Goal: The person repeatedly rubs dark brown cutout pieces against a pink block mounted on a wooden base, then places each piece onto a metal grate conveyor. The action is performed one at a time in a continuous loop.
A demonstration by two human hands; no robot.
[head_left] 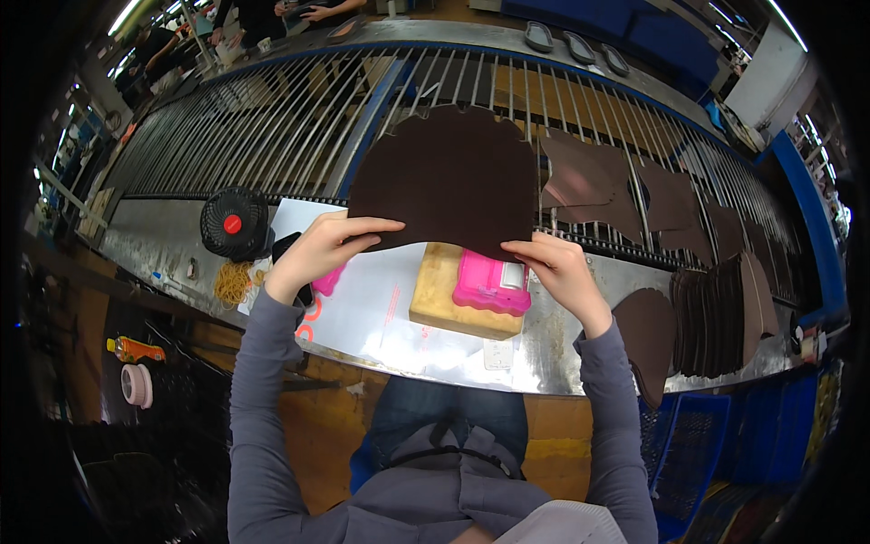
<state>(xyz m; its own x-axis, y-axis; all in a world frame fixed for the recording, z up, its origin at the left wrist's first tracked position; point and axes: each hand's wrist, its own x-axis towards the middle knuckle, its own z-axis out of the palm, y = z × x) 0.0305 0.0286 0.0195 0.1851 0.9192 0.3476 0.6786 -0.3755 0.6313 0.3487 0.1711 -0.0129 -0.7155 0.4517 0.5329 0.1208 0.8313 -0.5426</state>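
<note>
A dark brown, rounded cut piece of sheet material (444,172), perhaps leather, is held up between my two hands; small notches show along its far edge. My left hand (331,243) pinches its near left corner, and my right hand (557,267) pinches the near right corner. Below it, a bright pink plastic holder (489,295) with a white insert rests on a yellowish block (439,313). The piece's far part reaches over the bars of a roller conveyor (272,118).
A black fan (234,222) and a pile of tan rubber bands (234,286) sit at left on the metal bench (553,358). Stacked brown pieces (711,322) stand at right, more pieces (589,181) lie on the conveyor. Blue crates (693,444) are below right. People work at the far left.
</note>
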